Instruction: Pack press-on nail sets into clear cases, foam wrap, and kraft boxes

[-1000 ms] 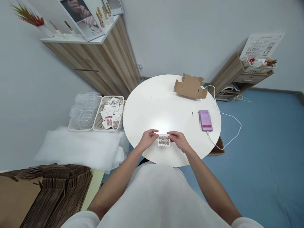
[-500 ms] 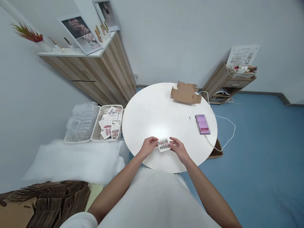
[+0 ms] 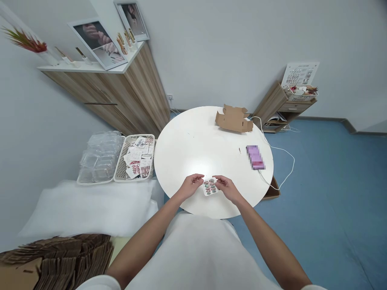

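Observation:
Between my hands, over the near part of the white round table (image 3: 181, 141), is a small white card of press-on nails (image 3: 211, 187). Its red, green and pale nails stand in two columns. My left hand (image 3: 192, 186) pinches the card's upper left edge with thumb and fingers. On the opposite side, my right hand (image 3: 227, 188) grips the right edge with bent fingers, partly covering it. The card's face is turned up towards me.
An unfolded brown carton (image 3: 234, 119) lies at the table's back, with a phone (image 3: 255, 157) and its white cable at the right. Left of the table stand a white basket (image 3: 120, 171) of nail cards and clear plastic boxes (image 3: 101, 155). Folded cardboard (image 3: 75, 257) lies lower left.
The nail card has turned about a quarter, so its two rows of nails now run towards me as columns. Both hands stay at its sides; the whole view has shifted slightly.

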A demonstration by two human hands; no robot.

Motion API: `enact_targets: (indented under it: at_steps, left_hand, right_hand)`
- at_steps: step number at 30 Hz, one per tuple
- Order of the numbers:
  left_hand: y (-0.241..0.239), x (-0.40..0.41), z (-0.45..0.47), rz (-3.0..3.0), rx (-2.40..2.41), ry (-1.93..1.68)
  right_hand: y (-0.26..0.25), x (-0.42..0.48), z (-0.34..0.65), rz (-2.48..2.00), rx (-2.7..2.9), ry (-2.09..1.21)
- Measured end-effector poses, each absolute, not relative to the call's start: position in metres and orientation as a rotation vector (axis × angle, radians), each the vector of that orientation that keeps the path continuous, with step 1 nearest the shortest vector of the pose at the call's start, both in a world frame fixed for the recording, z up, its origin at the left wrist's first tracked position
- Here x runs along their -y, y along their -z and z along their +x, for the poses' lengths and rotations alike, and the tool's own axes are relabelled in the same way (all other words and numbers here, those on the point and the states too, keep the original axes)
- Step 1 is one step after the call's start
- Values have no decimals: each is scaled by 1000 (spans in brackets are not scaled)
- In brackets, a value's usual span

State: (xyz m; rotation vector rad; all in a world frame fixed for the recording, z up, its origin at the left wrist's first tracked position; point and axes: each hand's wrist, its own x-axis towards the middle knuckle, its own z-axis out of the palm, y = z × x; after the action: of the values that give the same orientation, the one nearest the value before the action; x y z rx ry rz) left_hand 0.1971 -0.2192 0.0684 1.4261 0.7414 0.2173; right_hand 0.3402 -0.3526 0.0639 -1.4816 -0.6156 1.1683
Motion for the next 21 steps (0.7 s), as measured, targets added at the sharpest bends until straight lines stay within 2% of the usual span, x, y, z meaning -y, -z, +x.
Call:
enact_targets:
  at_steps: [12,21]
  left_hand:
    - [-73,219,194,1557,-612,-23]
    - [-69,226,193,1441,-785,-169]
  right_hand:
    - [-63,343,345,-1555,595,-1123]
    - [-57,364,334,-1554,487,-1058]
